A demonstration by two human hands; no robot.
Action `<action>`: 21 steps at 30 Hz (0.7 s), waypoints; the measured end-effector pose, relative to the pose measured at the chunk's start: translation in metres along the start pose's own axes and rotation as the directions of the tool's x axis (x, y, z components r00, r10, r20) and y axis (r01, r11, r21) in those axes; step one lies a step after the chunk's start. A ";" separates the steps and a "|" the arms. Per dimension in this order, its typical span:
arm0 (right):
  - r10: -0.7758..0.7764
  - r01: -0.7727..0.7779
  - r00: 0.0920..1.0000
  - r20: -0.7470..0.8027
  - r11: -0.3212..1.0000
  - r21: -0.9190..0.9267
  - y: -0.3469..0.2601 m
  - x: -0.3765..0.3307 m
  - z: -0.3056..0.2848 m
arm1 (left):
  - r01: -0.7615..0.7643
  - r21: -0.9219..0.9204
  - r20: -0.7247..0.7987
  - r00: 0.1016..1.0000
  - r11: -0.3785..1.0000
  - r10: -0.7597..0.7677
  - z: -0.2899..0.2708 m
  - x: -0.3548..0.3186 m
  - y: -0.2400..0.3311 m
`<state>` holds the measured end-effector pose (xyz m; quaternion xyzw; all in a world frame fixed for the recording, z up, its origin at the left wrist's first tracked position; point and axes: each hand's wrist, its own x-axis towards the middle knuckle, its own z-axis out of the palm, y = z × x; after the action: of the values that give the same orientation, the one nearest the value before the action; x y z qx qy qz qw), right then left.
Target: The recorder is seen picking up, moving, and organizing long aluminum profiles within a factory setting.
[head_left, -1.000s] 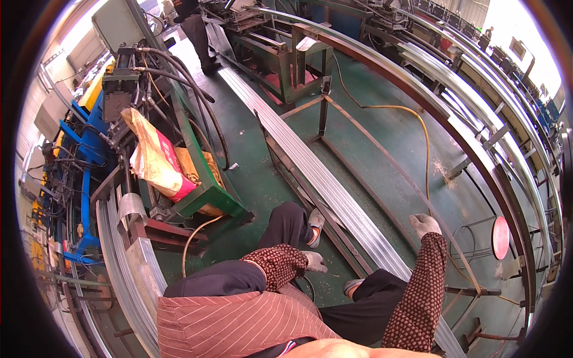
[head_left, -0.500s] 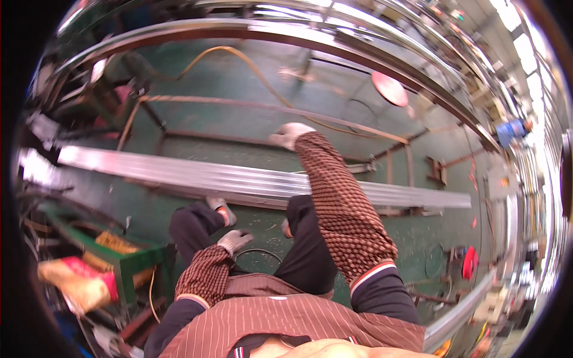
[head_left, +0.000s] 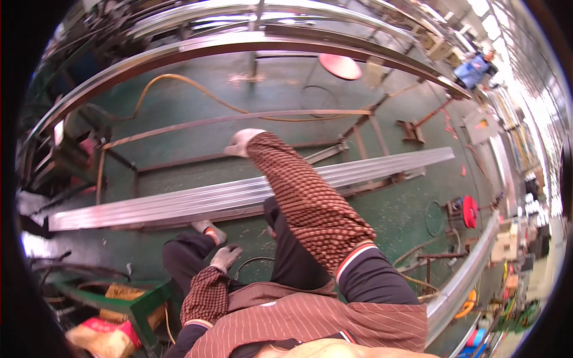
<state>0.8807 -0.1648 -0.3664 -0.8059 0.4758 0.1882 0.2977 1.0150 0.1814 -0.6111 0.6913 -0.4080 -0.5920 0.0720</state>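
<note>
Metal strips (head_left: 179, 203) lie flat mid-frame, prob to stay straight. Right hand (head_left: 243, 142) upper-center, left hand (head_left: 225, 259) lower; can't tell if fingers (head_left: 234, 253) are closed.

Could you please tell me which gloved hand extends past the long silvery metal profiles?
The right hand, its sleeve crossing above the profiles; the left hand is on the near side, by the legs.

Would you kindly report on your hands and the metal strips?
Right hand past metal strips, seemingly empty. Left hand near left leg, seemingly empty. Right sleeve hides part of strips.
</note>
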 end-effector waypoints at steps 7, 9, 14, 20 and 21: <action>-0.030 0.030 0.999 -0.030 0.999 0.022 -0.002 -0.006 0.002 | -0.053 0.045 -0.011 0.998 0.998 0.054 0.005 -0.004 0.006; -0.036 0.036 0.999 -0.011 0.999 0.025 -0.004 -0.001 0.004 | -0.031 0.055 -0.025 0.999 0.998 0.033 0.004 -0.009 0.005; -0.064 0.066 0.997 -0.042 0.998 0.024 -0.005 -0.015 -0.002 | -0.045 0.033 0.001 0.999 0.998 0.045 0.002 -0.012 0.011; -0.026 0.026 1.000 0.003 0.999 0.027 -0.018 -0.020 -0.006 | -0.014 0.008 0.015 1.000 1.000 0.014 -0.001 -0.012 0.008; -0.023 0.023 1.000 0.006 0.999 0.034 -0.023 -0.021 -0.007 | -0.017 0.001 0.020 1.000 1.000 0.017 -0.002 -0.012 0.006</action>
<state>0.8915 -0.1475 -0.3417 -0.8056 0.4686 0.1796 0.3149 1.0145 0.1840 -0.5981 0.6820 -0.4150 -0.5979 0.0725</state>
